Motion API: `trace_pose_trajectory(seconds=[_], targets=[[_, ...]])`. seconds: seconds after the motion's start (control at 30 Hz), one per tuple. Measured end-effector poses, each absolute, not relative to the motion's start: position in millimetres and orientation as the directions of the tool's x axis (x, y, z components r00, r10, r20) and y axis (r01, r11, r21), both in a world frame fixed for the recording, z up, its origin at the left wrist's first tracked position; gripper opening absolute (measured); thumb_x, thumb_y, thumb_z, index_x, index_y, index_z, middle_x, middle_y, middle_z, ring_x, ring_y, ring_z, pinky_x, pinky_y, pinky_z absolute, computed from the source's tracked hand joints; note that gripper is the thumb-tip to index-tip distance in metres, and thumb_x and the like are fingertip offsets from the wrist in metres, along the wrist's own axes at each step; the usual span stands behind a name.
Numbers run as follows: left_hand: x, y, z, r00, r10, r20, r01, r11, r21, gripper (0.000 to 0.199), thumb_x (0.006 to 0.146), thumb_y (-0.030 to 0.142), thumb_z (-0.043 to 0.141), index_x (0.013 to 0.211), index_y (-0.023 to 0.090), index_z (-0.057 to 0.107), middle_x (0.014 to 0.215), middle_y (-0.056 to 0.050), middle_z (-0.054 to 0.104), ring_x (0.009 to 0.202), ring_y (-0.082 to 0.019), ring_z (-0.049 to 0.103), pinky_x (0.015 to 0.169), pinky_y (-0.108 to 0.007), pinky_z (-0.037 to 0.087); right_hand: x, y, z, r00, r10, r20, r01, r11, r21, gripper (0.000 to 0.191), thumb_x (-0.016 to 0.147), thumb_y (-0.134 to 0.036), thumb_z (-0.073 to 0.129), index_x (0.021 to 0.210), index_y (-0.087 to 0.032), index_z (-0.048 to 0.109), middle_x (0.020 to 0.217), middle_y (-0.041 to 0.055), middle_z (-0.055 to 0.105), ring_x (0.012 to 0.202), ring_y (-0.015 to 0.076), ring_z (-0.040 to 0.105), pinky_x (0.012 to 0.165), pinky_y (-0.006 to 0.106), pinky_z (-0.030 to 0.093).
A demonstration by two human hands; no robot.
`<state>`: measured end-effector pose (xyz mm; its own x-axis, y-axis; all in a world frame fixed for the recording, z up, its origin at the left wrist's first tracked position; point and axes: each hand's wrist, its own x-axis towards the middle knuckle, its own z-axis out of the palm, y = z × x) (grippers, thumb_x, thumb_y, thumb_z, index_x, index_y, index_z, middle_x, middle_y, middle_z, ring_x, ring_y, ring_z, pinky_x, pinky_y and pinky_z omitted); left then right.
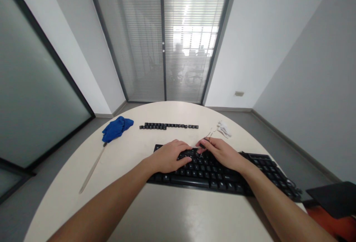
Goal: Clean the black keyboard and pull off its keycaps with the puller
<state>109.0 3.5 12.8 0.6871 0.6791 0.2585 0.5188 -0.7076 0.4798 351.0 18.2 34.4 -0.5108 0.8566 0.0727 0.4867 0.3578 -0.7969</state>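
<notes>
A black keyboard [191, 181] lies across the table in front of me, with part of its upper rows hidden by my hands. My left hand [171, 156] rests on its upper left part, thumb and fingers apart, holding nothing. Between the fingers of my right hand [222, 153] is the black handle of a keycap puller [204, 144]. Thin wire prongs stick out from it, some upward and some down at the upper key rows. Beyond the keyboard, loose black keycaps [155, 126] stand lined up in rows.
A crumpled blue cloth [116, 127] lies at the left, touching a thin pale stick [93, 167] with a dark end. White crumpled fabric [223, 128] sits right of the keycaps. The round table [133, 205] has a curved edge. A black and red object [333, 201] stands at the lower right.
</notes>
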Motion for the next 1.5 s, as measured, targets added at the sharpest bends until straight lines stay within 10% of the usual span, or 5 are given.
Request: trace_pose_trajectory(seconds=[0.77,1.5], targets=[[107,15,7,0.557,0.788,0.264,0.418,-0.540,0.730,0.014,0.085,0.019,0.068,0.099,0.022,0.068,0.104,-0.001,0.072,0.100,-0.018,0.063,0.096,-0.033,0.045,334,13,23,-0.537,0.830,0.154,0.370,0.395,-0.841,0.041,0.098,-0.051,0.046,0.112,-0.024,0.073,0.110,0.0035,0.074,0.099,0.0234,0.067,0.096,0.037,0.046],[109,6,7,0.673,0.593,0.442,0.491,-0.805,0.332,0.016,0.096,0.029,0.057,0.108,0.024,0.066,0.115,-0.003,0.065,0.104,-0.017,0.060,0.094,-0.032,0.047,333,19,18,-0.509,0.846,0.158,0.307,0.350,-0.885,0.039,0.098,-0.050,0.048,0.101,-0.021,0.074,0.095,0.0035,0.076,0.092,0.0216,0.069,0.096,0.036,0.045]])
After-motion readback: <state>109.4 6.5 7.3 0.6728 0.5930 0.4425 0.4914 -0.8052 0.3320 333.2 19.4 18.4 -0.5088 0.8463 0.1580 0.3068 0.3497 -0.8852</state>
